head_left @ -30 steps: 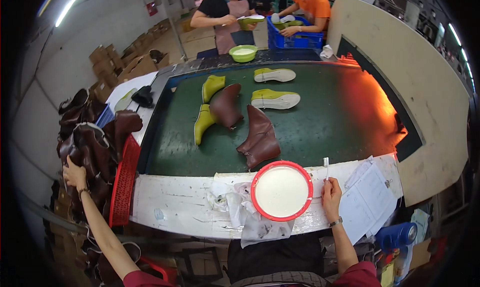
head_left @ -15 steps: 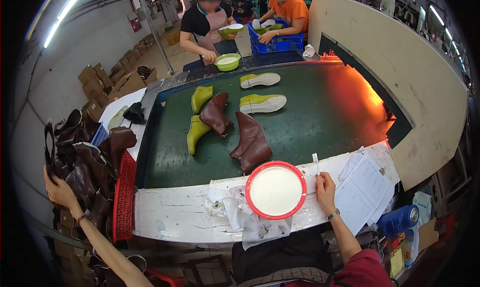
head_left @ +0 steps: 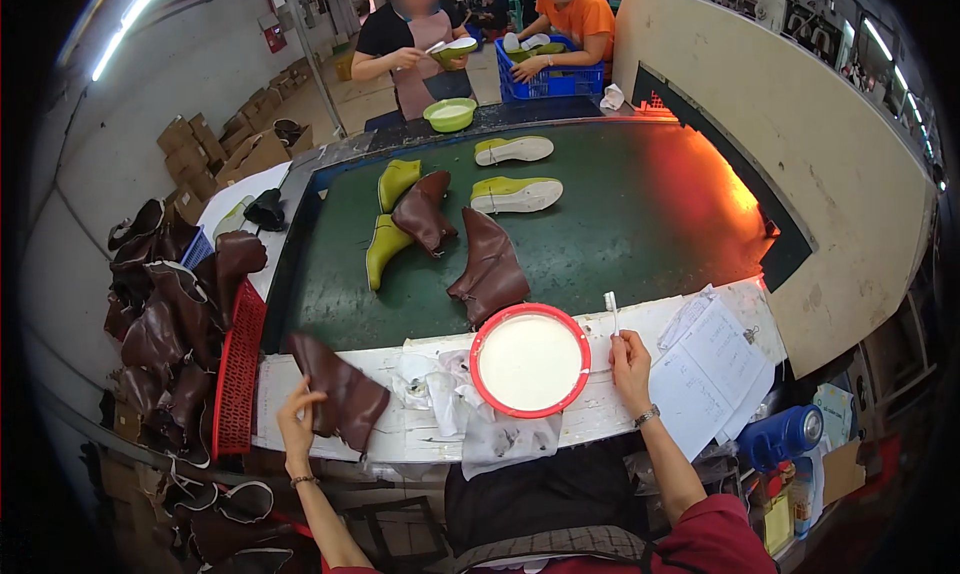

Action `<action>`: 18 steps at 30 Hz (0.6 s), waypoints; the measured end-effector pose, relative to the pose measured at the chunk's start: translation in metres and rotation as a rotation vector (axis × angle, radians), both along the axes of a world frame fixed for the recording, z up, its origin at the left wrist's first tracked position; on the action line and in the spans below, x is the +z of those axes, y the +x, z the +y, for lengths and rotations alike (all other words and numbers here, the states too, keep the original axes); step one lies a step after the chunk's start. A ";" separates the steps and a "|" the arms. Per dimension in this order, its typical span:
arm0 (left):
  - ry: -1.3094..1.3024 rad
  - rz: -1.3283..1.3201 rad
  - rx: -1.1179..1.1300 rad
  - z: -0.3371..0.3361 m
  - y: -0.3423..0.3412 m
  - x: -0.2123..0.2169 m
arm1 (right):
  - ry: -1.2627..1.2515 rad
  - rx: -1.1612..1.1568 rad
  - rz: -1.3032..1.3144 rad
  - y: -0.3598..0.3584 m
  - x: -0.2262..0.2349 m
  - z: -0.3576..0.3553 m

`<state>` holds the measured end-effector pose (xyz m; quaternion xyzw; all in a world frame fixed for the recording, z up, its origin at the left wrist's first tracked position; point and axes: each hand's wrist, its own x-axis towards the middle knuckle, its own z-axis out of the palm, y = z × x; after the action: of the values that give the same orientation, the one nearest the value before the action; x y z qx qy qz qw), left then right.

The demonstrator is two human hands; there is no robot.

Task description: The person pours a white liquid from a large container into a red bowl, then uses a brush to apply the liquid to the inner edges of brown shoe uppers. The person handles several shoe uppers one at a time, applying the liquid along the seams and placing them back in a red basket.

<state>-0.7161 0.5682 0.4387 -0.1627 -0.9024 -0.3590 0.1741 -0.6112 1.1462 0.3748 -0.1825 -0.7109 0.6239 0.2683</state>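
A brown leather boot upper (head_left: 345, 394) is gripped by its left edge in my left hand (head_left: 298, 424), over the left part of the white ledge. My right hand (head_left: 631, 372) holds a white toothbrush (head_left: 612, 312) upright, bristles at the top. Between the hands stands a red-rimmed bowl (head_left: 530, 364) filled with white liquid. Two more brown boot uppers lie on the green belt (head_left: 620, 244): one upper (head_left: 488, 264) just beyond the bowl, the other upper (head_left: 425, 214) beside olive-green ones (head_left: 385, 244).
Brown uppers (head_left: 165, 334) fill a red basket (head_left: 240, 374) at left. Crumpled cloths (head_left: 435, 389) lie left of the bowl, papers (head_left: 712, 364) right, near a blue jug (head_left: 780, 436). Two green shoes (head_left: 515, 194) lie soles sideways on the belt; a glowing opening (head_left: 735, 204) is at right. Two people work opposite.
My left hand has come from the heap at left to the ledge, bringing a brown boot upper. My right hand keeps the toothbrush. The person opposite has raised a brush to a green shoe.
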 end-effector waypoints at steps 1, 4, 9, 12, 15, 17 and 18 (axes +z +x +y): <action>0.093 -0.112 0.034 -0.019 0.002 -0.018 | -0.002 -0.004 0.009 -0.001 0.000 0.000; 0.300 -0.385 0.146 -0.044 0.006 -0.039 | 0.016 0.000 -0.001 0.001 -0.001 0.002; 0.479 -0.171 0.394 -0.035 -0.007 -0.043 | 0.012 0.003 0.011 -0.001 0.000 -0.001; 0.688 -0.129 0.421 0.015 -0.018 -0.019 | 0.010 -0.022 -0.016 0.002 0.001 0.004; 0.792 -0.174 0.319 0.077 -0.008 0.012 | 0.004 -0.036 -0.008 0.001 0.002 0.006; 0.874 -0.243 0.213 0.113 0.001 0.018 | 0.010 -0.047 0.004 0.001 -0.001 0.006; 0.896 -0.287 0.184 0.132 0.005 0.022 | 0.022 -0.054 0.010 0.000 -0.002 0.008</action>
<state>-0.7107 0.7002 0.4604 0.0601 -0.6846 -0.7144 0.1317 -0.6109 1.1541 0.3724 -0.1955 -0.7112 0.6096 0.2906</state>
